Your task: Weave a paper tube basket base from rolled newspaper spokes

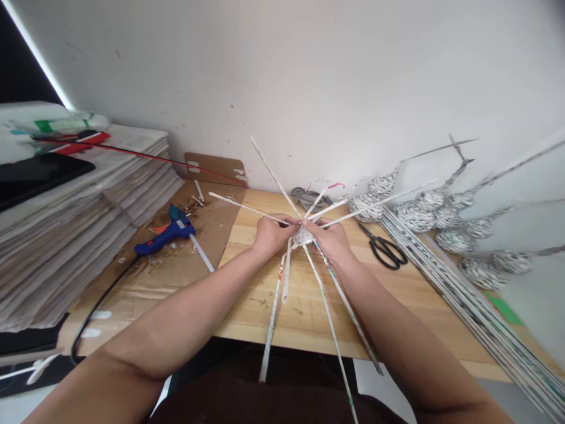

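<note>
A woven paper piece [303, 237] is held above the wooden table, with several rolled newspaper tubes sticking out from it in all directions. My left hand [274, 234] grips its left side, thumb and fingers closed near the tubes' crossing. On the other side, my right hand [331, 237] is closed on the same piece, its thumb close to the left one. Long paper tubes [324, 294] hang from it toward my body, and others point at the wall. The fingertips are partly hidden behind the weave.
Black scissors [386, 250] lie right of my hands, beside a bundle of paper tubes [459, 300]. Several woven paper shapes [415, 215] stand along the wall. At left, a blue glue gun [165, 237] rests on cardboard [212, 229], near a tall newspaper stack [128, 176].
</note>
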The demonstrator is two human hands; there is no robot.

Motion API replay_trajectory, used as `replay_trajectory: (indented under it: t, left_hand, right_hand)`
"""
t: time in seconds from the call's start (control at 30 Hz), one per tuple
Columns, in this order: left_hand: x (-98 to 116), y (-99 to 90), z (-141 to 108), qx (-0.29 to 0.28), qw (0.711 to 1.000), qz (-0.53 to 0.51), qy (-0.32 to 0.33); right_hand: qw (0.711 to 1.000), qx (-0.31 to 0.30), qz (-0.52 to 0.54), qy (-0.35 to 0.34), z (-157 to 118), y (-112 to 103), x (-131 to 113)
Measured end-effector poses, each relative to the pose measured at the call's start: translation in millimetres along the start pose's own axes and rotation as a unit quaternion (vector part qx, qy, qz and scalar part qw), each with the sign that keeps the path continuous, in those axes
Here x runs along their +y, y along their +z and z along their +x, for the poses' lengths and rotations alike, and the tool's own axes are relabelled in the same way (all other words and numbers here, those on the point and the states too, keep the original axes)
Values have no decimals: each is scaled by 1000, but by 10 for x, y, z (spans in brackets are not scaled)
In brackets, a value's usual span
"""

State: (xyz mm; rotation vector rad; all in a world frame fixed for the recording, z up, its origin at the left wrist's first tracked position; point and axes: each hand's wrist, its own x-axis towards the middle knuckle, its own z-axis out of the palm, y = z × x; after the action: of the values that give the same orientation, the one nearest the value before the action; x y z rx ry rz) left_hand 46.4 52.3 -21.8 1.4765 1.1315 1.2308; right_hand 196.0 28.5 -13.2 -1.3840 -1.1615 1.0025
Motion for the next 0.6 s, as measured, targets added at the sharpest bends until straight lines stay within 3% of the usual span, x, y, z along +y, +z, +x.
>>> replay_trajectory:
  t: [0.13, 0.3, 0.43, 0.6]
  left_hand:
    - [-71, 34, 8, -8, 994, -95, -50]
    - [-92, 55, 13, -47, 952, -270, -136]
    - [-57, 56, 8, -74, 935, -295, -182]
    - [-9, 69, 3, -54, 928, -291, -228]
  right_hand:
    - [1000, 17, -18, -10, 21, -14, -2]
    - [999, 27, -19, -22, 58, -19, 48]
    - [998, 21, -35, -45, 77, -27, 99]
    - [994, 12, -83, -76, 96, -59, 152]
